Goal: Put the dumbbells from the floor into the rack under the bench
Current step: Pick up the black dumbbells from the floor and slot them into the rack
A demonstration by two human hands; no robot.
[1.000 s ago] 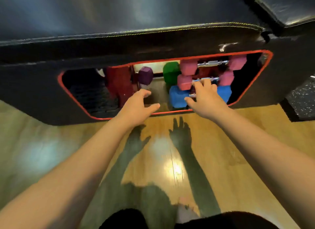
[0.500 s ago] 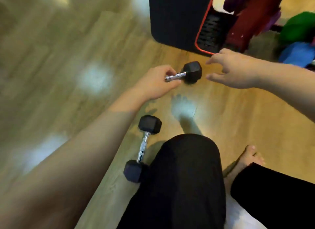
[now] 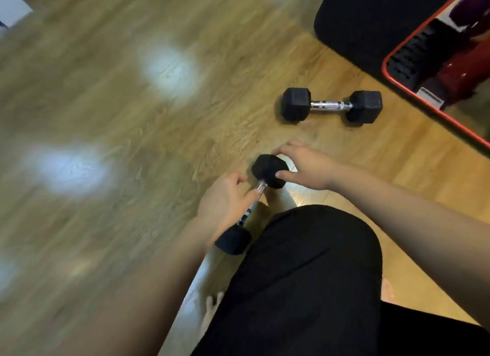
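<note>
Head view: I take the near black hex dumbbell [image 3: 252, 202] as my landmark. It lies on the wood floor [image 3: 132, 103] just ahead of my bent knee [image 3: 305, 263], its chrome handle running from a far head to a near head beside the knee. My left hand [image 3: 225, 202] sits over the handle with fingers curling toward it; I cannot tell whether the grip has fully closed, as the hand is blurred. My right hand [image 3: 305, 167] is spread across the far head, thumb on its near face, fingertips over the top.

Beyond that dumbbell, a second black hex dumbbell [image 3: 331, 105] lies untouched on the floor, well apart from both hands. Further right of it is the red-edged opening of the rack [image 3: 434, 109], with dark red and purple shapes inside.

I judge the pickup step is in hand, with both black dumbbells still to stow. Next I need a firm wrap on the handle, then a lift and carry toward that opening, clear of the second dumbbell.
</note>
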